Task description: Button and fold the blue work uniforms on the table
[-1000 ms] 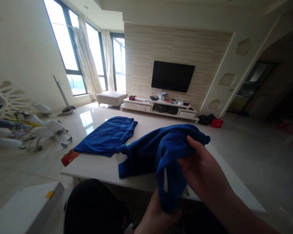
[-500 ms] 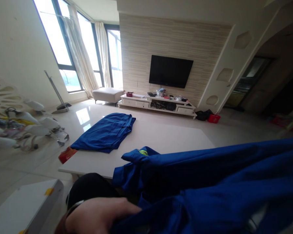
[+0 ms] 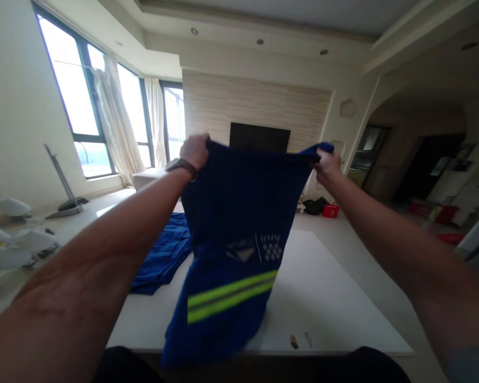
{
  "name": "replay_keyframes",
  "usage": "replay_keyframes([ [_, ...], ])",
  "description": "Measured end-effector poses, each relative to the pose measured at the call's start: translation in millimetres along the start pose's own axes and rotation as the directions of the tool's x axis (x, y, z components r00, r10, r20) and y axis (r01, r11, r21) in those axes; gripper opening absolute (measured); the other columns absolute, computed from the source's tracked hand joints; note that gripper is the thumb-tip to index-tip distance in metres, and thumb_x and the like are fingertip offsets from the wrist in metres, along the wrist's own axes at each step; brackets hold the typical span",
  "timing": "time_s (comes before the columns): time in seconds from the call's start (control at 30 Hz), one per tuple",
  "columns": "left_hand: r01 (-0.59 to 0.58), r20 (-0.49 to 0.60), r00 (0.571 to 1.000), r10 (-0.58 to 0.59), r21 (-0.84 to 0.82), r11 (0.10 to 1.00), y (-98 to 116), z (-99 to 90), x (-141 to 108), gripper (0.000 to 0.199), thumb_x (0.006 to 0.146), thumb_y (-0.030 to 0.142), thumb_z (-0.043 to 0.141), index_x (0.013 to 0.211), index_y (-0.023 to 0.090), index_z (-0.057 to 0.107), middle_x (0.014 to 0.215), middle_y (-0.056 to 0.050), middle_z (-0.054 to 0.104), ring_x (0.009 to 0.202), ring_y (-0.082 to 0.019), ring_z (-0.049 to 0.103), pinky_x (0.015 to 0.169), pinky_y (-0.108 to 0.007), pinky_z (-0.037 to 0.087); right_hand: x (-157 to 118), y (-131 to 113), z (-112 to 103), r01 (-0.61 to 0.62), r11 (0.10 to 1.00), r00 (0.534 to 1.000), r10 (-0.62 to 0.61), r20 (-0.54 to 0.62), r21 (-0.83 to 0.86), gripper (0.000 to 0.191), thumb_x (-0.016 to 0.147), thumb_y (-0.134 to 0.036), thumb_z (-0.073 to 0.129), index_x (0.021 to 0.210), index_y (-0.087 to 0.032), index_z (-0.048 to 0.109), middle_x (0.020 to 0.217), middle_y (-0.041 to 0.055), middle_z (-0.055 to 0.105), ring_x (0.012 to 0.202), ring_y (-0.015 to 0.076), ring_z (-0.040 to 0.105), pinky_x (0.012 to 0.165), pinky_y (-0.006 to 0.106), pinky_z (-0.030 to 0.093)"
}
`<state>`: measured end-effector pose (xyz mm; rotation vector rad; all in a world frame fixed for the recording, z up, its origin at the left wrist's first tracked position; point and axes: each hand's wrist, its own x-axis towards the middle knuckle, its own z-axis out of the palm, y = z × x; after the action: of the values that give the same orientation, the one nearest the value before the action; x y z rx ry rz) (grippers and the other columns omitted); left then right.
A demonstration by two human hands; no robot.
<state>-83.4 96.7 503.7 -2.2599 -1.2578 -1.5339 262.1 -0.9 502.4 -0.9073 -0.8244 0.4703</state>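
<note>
A blue work jacket (image 3: 239, 202) hangs stretched between my two hands above the table's near side. Its print appears inverted, and a yellow-green reflective band (image 3: 231, 297) crosses its lower part. My left hand (image 3: 195, 151), with a watch on the wrist, is closed on the upper left corner of the cloth. At the upper right corner, my right hand (image 3: 328, 164) pinches a bunched edge. The lower end of the jacket drops past the table's front edge, slightly blurred. Behind it to the left, another blue garment (image 3: 163, 255) lies flat, partly covered by my left forearm.
Under the cloth is a white table (image 3: 323, 298), with two small objects (image 3: 300, 340) near its front edge. A television (image 3: 259, 137) is on the far wall. A broom and dustpan (image 3: 67, 205) stand left, near a white lamp-like fixture (image 3: 19, 242). A red container (image 3: 330, 210) sits back right.
The blue jacket has swung from the lower right to the centre and been raised, now spread between both hands. My right hand has come into view. The camera has tilted up.
</note>
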Motion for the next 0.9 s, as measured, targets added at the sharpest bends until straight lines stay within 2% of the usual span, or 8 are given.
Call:
replay_keyframes([
  [0.13,-0.195,-0.282,0.922,0.265,0.251,0.948,18.4,-51.1,71.0,0.033,0.096,0.010,0.045,0.126,0.010,0.058,0.130,-0.012,0.060,0.130,-0.026,0.050,0.109,-0.050,0.038,65.2,-55.3,-9.2,0.388,0.913,0.920,-0.392,0.003,0.121,0.025,0.092,-0.025,0.059,0.070,-0.025,0.050,0.063,-0.0105,0.070,0.088,0.0030,0.068,0.085,0.022,0.052],
  [0.23,-0.332,-0.212,0.878,0.429,0.376,0.865,18.1,-58.4,68.3,0.038,0.099,0.022,0.043,0.131,0.005,0.056,0.131,-0.008,0.058,0.136,-0.029,0.044,0.115,-0.056,0.030,86.6,-56.4,-32.0,0.472,0.864,0.871,-0.488,0.060,0.173,0.029,0.093,-0.024,0.046,0.066,-0.017,0.052,0.070,-0.0116,0.072,0.085,-0.0025,0.069,0.080,0.015,0.045],
  [0.33,-0.388,-0.060,0.897,0.437,0.363,0.847,14.2,-37.9,17.4,0.041,0.097,0.015,0.037,0.130,0.004,0.059,0.126,-0.009,0.057,0.140,-0.034,0.043,0.114,-0.057,0.030,67.9,-26.9,-59.0,0.389,0.893,0.909,-0.412,0.060,0.227,0.014,0.090,-0.021,0.047,0.086,-0.020,0.060,0.087,-0.0121,0.075,0.084,-0.0009,0.069,0.082,0.020,0.047],
  [0.47,-0.399,0.187,0.911,0.368,0.162,0.903,5.4,8.1,-108.0,0.043,0.092,0.007,0.043,0.126,0.022,0.065,0.120,-0.010,0.065,0.115,-0.027,0.058,0.098,-0.043,0.048,2.8,45.6,-122.2,0.260,0.957,0.956,-0.236,-0.173,0.129,0.012,0.083,-0.020,0.067,0.090,-0.028,0.060,0.085,-0.0106,0.072,0.087,0.0127,0.070,0.075,0.028,0.060],
  [0.6,-0.445,0.577,0.725,0.376,-0.024,0.895,-8.6,52.6,-262.5,0.056,0.083,-0.005,0.040,0.125,0.022,0.065,0.111,-0.008,0.068,0.104,-0.024,0.062,0.092,-0.039,0.051,-78.2,136.6,-234.6,-0.106,0.982,0.972,0.069,-0.224,-0.156,0.019,0.069,-0.026,0.076,0.086,-0.024,0.067,0.091,0.0007,0.073,0.083,0.0182,0.069,0.062,0.026,0.057],
  [0.7,-0.300,0.776,0.540,0.327,-0.185,0.936,-20.3,75.5,-358.6,0.062,0.078,-0.006,0.044,0.126,0.027,0.066,0.119,-0.008,0.069,0.111,-0.025,0.062,0.098,-0.040,0.049,-138.4,182.2,-321.0,-0.409,0.682,0.874,0.484,-0.046,-0.607,0.023,0.064,-0.038,0.075,0.074,-0.019,0.066,0.078,0.0074,0.072,0.072,0.0229,0.069,0.059,0.031,0.056],
  [0.83,-0.002,0.934,0.221,0.281,-0.288,0.958,-36.5,88.1,-412.5,0.040,0.083,0.010,0.056,0.112,0.032,0.074,0.108,-0.003,0.073,0.102,-0.024,0.068,0.093,-0.035,0.051,-184.4,195.1,-373.6,-0.173,0.273,0.531,0.835,0.144,-0.946,0.035,0.070,-0.054,0.071,0.065,-0.019,0.071,0.068,0.0079,0.070,0.066,0.0257,0.068,0.063,0.035,0.055],
  [0.9,0.083,0.953,0.176,0.248,-0.266,0.960,-45.2,93.6,-409.9,0.030,0.084,0.026,0.066,0.112,0.031,0.075,0.111,-0.003,0.073,0.106,-0.026,0.068,0.097,-0.035,0.051,-187.4,198.3,-369.3,0.050,0.222,0.506,0.835,0.217,-0.974,0.037,0.071,-0.055,0.071,0.074,-0.018,0.076,0.078,0.0090,0.073,0.075,0.0281,0.070,0.073,0.036,0.056],
])
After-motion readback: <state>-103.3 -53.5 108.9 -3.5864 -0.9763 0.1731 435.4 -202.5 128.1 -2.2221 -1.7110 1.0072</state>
